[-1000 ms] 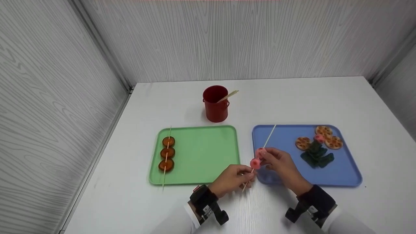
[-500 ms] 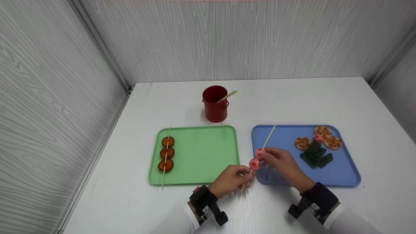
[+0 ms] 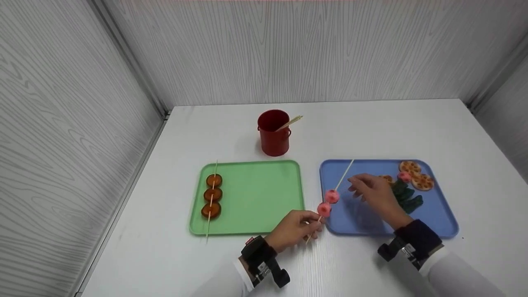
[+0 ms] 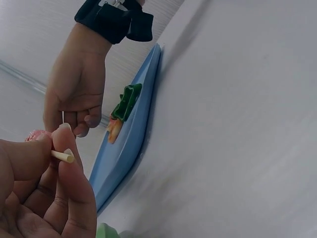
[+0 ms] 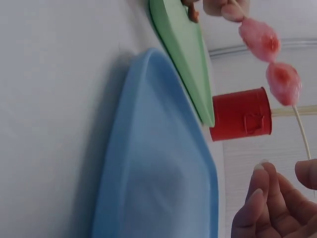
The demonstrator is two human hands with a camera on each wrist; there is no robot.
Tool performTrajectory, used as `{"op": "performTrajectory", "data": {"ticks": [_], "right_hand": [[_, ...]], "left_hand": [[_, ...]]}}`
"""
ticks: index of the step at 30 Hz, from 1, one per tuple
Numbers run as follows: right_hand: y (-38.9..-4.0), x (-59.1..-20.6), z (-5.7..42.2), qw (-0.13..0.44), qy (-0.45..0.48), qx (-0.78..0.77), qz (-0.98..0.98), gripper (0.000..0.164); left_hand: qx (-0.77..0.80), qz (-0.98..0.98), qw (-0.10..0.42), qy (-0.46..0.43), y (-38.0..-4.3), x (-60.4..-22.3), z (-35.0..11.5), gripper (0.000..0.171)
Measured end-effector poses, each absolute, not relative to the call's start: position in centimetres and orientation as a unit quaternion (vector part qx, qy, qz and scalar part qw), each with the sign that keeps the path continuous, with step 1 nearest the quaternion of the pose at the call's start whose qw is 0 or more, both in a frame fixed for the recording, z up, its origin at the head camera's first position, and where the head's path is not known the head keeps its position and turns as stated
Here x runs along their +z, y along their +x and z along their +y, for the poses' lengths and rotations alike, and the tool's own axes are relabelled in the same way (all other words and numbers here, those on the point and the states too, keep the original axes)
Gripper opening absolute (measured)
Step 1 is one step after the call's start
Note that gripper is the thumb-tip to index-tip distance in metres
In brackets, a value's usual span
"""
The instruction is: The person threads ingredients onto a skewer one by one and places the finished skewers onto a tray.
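Note:
My left hand [image 3: 293,229] pinches a thin wooden skewer [image 3: 345,175] near its lower end, between thumb and fingers. Two pink pieces, one higher [image 3: 332,196] and one lower [image 3: 324,209], are threaded on it just beyond my fingers. The skewer slants up over the left edge of the blue tray [image 3: 443,220]. In the left wrist view its blunt end [image 4: 64,156] pokes out from the fingertips. My right hand [image 3: 377,198] hovers over the blue tray, apart from the skewer and holding nothing. Behind it lie a pink piece [image 3: 404,177], dark green pieces [image 3: 412,203] and lotus root slices [image 3: 423,181].
On the left, a green tray [image 3: 264,194] carries a skewer with three brown round slices [image 3: 212,194]. A red bucket [image 3: 274,142] with several skewers [image 3: 293,120] leaning out stands behind the trays. Upright panels border the white table.
My right hand has let go of the upper pink piece and moved right, over the blue tray. My left hand stays in place, holding the skewer.

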State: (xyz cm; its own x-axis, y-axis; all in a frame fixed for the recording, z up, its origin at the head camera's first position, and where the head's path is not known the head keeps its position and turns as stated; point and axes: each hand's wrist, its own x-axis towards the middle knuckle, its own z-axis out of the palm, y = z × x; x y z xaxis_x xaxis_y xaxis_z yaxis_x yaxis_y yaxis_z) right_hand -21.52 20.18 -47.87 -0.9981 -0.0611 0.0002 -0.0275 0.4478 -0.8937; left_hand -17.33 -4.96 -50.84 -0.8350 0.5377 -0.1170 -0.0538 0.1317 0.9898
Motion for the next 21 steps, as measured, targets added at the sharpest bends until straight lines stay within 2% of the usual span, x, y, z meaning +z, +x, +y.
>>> {"op": "performTrajectory", "data": {"ticks": [10,18,21], "right_hand": [[-23.3,-47.9,24.2,-0.079,-0.011,-0.408,0.909,0.038],[-24.2,-48.3,27.0,-0.149,-0.054,-0.326,0.932,0.030],[-24.5,-48.0,27.8,-0.141,-0.055,-0.299,0.942,0.031]], "left_hand": [[0.634,0.716,0.236,0.171,-17.2,-50.7,-5.0,0.019],[0.626,0.723,0.238,0.168,-17.2,-50.8,-4.7,0.018],[0.623,0.727,0.240,0.163,-17.2,-50.7,-4.7,0.019]]}}
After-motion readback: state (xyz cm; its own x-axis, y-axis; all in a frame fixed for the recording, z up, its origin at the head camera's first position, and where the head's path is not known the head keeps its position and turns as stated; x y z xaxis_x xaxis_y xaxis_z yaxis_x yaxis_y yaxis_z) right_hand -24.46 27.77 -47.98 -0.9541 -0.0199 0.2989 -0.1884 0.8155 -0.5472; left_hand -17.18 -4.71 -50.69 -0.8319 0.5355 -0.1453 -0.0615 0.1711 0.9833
